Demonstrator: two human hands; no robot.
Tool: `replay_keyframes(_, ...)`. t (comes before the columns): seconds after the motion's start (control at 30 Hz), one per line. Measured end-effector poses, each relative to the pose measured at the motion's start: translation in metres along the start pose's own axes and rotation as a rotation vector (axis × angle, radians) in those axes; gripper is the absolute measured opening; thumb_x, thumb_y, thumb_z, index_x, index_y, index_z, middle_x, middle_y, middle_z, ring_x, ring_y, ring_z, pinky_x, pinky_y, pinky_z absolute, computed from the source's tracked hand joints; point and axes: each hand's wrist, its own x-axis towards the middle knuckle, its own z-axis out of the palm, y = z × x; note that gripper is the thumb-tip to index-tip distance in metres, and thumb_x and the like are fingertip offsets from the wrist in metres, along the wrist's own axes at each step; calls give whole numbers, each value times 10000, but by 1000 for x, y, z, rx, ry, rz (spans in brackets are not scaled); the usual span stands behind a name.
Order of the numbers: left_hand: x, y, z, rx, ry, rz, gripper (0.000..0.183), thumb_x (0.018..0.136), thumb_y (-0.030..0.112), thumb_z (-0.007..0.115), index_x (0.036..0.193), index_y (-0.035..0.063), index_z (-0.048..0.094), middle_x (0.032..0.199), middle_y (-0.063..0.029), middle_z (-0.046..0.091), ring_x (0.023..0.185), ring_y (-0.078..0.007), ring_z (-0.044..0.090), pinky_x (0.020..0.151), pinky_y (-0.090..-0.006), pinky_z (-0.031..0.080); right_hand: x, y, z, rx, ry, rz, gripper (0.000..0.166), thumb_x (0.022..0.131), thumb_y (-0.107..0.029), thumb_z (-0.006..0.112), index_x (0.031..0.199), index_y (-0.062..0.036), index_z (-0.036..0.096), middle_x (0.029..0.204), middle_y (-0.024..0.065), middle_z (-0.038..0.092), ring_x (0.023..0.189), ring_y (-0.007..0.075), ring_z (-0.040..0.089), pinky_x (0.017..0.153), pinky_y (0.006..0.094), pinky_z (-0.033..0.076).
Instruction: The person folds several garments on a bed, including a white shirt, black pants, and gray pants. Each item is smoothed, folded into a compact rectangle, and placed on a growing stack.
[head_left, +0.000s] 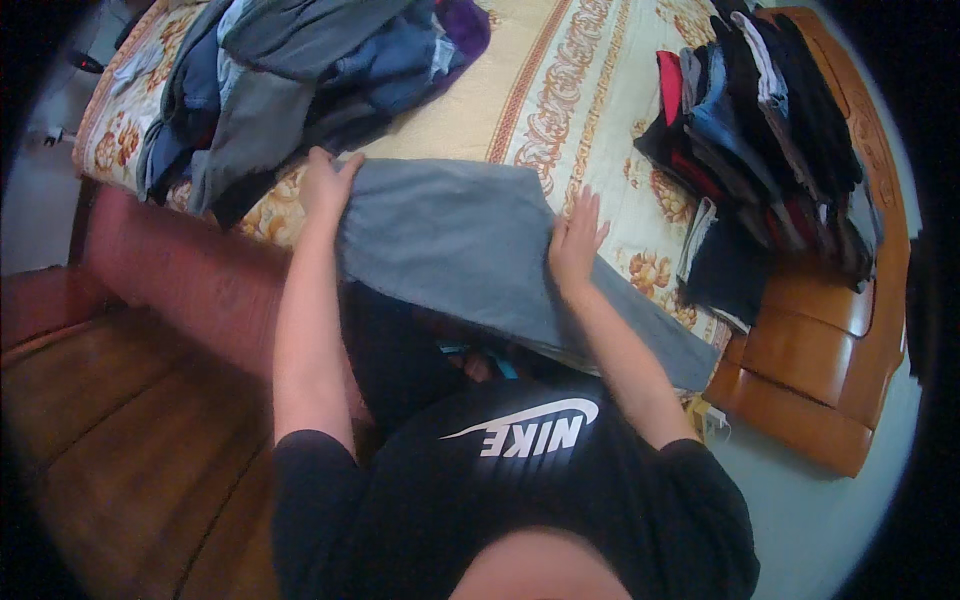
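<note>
A pair of grey trousers (450, 232), doubled lengthwise, lies across the near edge of the bed, with its wide waist end to the left and the legs running down to the right. My left hand (328, 184) grips the upper corner of the waist end, thumb on top. My right hand (577, 244) rests flat at the trousers' upper edge, where the legs begin, its fingers extended over the bed cover and holding nothing. Part of the legs is hidden under my right forearm.
A loose heap of dark and grey clothes (270, 97) covers the bed's far left. Stacks of folded garments (757, 142) stand at the right against the wooden headboard (874, 360). The floral bed cover (555, 97) shows between them. Wooden flooring (150, 450) lies at lower left.
</note>
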Motion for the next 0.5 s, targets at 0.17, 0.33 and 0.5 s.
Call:
replay_keyframes(0.17, 14, -23, 21, 54, 118, 59, 603, 739, 523, 589, 981, -28, 547, 912, -239, 606, 902, -378, 573, 771, -428, 436, -51, 34, -21, -351, -173, 175, 518, 829, -223, 530, 1298, -105, 346, 1376, 105, 302, 1286, 274, 256, 1010, 571, 128)
replay_keyframes(0.33, -12, 10, 16, 25, 568, 197, 380, 804, 351, 561, 1004, 28, 561, 1012, -172, 578, 981, -322, 531, 868, -434, 382, -51, 77, -48, -60, -164, 120, 313, 810, -197, 556, 1107, -100, 530, 1082, 107, 527, 1065, 292, 446, 904, 441, 318)
replay_keyframes(0.5, -68, 116, 69, 165, 155, 705, 308, 806, 319, 566, 1028, 106, 578, 1007, -77, 596, 1012, -223, 517, 841, -452, 347, -49, 92, -59, -103, -152, 106, 187, 798, -222, 580, 912, -75, 602, 873, 117, 593, 886, 306, 519, 797, 423, 374)
